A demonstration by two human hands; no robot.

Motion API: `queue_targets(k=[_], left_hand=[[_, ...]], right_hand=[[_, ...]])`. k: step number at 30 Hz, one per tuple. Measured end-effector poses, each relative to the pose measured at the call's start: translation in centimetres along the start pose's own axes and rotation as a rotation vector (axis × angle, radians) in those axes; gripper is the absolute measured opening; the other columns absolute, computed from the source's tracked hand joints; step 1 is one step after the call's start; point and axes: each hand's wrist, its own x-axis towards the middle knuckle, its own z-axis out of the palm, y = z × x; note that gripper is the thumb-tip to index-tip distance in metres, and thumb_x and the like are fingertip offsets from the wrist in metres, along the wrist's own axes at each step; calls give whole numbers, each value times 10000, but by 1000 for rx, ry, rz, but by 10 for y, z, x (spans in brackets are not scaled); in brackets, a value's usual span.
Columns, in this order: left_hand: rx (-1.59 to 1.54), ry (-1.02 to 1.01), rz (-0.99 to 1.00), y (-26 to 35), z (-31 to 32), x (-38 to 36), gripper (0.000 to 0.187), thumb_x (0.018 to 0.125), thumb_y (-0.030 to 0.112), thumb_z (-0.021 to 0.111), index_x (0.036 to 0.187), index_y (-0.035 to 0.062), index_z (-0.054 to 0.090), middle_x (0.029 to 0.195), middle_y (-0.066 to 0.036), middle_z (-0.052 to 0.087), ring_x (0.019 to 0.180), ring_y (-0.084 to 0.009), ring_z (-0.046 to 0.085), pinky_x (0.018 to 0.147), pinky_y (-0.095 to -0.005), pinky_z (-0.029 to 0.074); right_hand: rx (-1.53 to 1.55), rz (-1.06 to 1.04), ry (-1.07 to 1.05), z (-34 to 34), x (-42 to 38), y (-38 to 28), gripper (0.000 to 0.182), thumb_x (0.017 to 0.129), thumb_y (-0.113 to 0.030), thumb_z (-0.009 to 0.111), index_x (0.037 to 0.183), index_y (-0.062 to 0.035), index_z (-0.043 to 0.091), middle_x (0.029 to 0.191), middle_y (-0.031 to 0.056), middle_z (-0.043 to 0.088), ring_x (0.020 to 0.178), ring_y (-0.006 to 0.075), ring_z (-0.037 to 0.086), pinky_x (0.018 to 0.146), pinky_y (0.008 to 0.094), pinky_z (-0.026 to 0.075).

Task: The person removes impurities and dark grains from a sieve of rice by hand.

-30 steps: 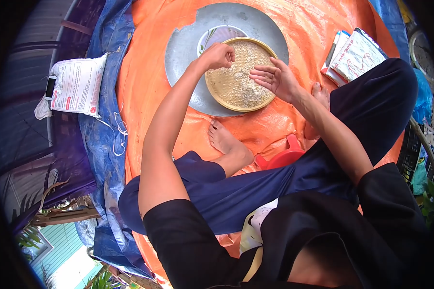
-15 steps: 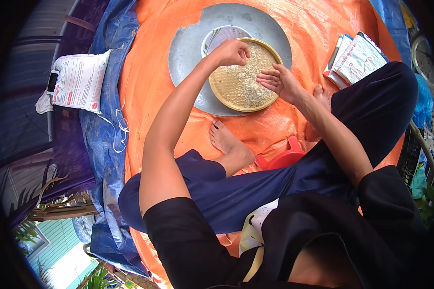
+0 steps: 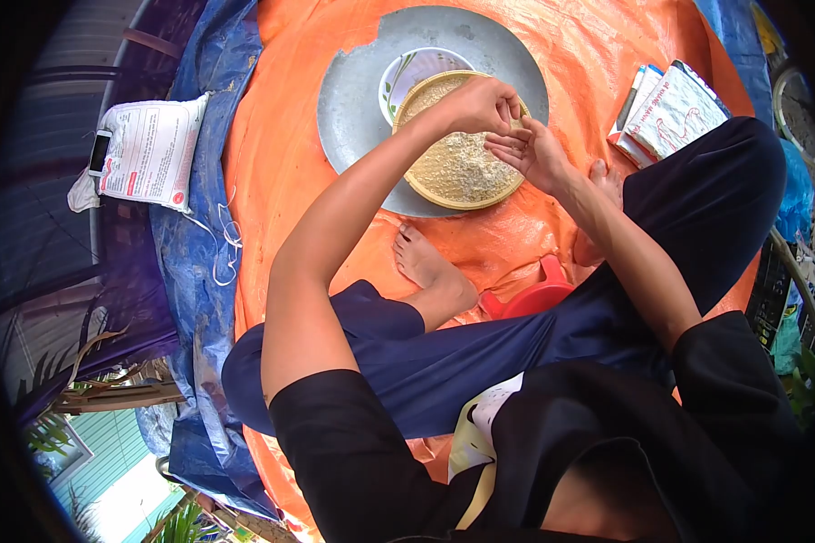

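My left hand [image 3: 487, 106] hangs over the far right part of a round woven basket [image 3: 414, 179], its fingers drawn together in a pinch. What they hold, if anything, is too small to make out. Close beside its fingertips, my right hand [image 3: 536, 156] is held palm up above the basket's right rim, fingers stretched out and slightly cupped. Pale grain [image 3: 469, 172] is spread in the basket, thickest toward its near side. Behind the basket, and partly covered by it, shows a white bowl [image 3: 417, 63] with a leaf pattern. Both rest on a large round metal tray [image 3: 349, 104].
An orange tarp [image 3: 290, 118] lies underneath, bordered by a blue tarp [image 3: 199, 163] at left. Folded printed sacks [image 3: 675, 109] lie at right. A white sack [image 3: 149, 149] with a phone [image 3: 100, 154] is at far left. A red plastic object [image 3: 539, 291] sits between my legs.
My left hand has moved right across the basket, from its left part to beside my right hand's fingers. The right hand and basket have shifted only slightly.
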Motion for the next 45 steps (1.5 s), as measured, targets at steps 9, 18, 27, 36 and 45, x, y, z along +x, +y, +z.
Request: queue_targets(k=[9, 18, 27, 36, 45], left_hand=[[125, 60, -86, -17, 7, -1, 239, 633, 55, 688, 856, -22, 646, 719, -90, 689, 665, -142, 652, 595, -281, 503], [83, 58, -90, -11, 8, 0, 232, 638, 66, 689, 853, -13, 645, 727, -81, 692, 664, -127, 646, 593, -277, 500], [64, 65, -43, 4, 20, 2, 228, 625, 90, 688, 828, -11, 663, 716, -88, 696, 672, -144, 667, 612, -275, 515], [79, 71, -63, 8, 21, 1, 209, 632, 92, 691, 807, -19, 659, 710, -108, 694, 681, -151, 681, 626, -279, 530], [9, 102, -112, 7, 22, -1, 209, 639, 46, 692, 821, -32, 627, 697, -118, 690, 640, -141, 676, 534, -282, 535]], right_hand=[[-18, -13, -21, 3, -3, -1, 579, 1021, -333, 265, 1267, 171, 409, 1236, 292, 536, 1155, 335, 573, 1024, 365, 473], [-13, 10, -7, 3, 0, 1, 557, 1014, -326, 306, 1253, 165, 417, 1227, 289, 543, 1158, 331, 576, 1026, 347, 474], [-3, -32, -51, -1, 0, 2, 432, 1001, -279, 352, 1207, 80, 477, 1157, 210, 602, 1062, 311, 632, 974, 362, 514], [7, -32, -70, 3, -3, 1, 413, 1014, -294, 327, 1185, 42, 497, 1094, 173, 622, 1048, 300, 634, 969, 387, 512], [50, -47, -75, 5, -5, -1, 334, 1001, -263, 366, 1160, -7, 511, 1035, 105, 613, 949, 228, 641, 948, 386, 529]])
